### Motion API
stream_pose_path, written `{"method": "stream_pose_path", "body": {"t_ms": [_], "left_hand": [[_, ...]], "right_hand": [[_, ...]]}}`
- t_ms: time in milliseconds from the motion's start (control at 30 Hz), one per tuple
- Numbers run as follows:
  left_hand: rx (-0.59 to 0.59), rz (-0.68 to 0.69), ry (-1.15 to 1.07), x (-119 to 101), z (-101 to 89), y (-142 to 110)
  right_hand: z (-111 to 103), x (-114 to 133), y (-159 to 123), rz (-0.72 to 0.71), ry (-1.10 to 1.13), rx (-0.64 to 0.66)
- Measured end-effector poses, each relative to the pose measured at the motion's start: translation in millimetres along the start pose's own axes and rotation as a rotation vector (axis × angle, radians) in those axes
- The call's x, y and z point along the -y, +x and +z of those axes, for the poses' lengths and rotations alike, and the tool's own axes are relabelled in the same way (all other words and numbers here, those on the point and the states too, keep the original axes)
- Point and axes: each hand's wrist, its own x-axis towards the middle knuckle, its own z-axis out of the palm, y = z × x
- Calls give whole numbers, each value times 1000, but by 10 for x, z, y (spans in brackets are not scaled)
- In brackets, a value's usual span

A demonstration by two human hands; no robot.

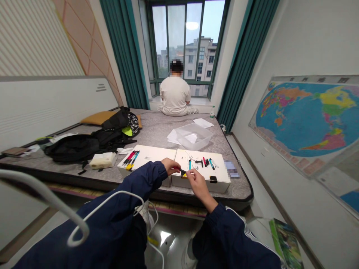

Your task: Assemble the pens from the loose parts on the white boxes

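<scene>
My left hand (170,166) and my right hand (197,183) meet over the front of the right white box (196,155). Their fingers are closed on the two ends of a slim black pen part (183,171); its exact kind is too small to tell. Just behind my hands, loose pen parts lie on that box: a blue barrel (190,164), a red barrel (204,161), black pieces (207,162) and small clear or white pieces. On the left white box (151,153), several pens (131,158) in red, black and blue lie side by side.
A clear plastic bin (193,140) and papers (203,122) lie behind the boxes on the bed. Left are a tissue pack (103,160) and a black backpack (73,147). A person (175,95) sits by the window, facing away. A white cable (112,196) crosses my left arm.
</scene>
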Motion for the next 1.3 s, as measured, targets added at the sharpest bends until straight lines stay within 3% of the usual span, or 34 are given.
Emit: {"method": "stream_pose_path", "body": {"t_ms": [267,567,767,967,1200,1300], "left_hand": [[10,-25,32,-10,-57,-29],[35,20,3,37,-9,-18],[45,-3,37,-4,-8,1],[34,6,15,-4,-10,7],[62,21,-10,-40,-11,13],[46,38,-8,-50,-15,16]], "right_hand": [[-96,101,-22,-162,-223,43],[15,-63,11,-4,108,165],[-5,-8,44,-74,28,41],[63,-61,87,69,200,143],[45,-40,23,-14,106,47],[59,-33,31,45,153,76]]}}
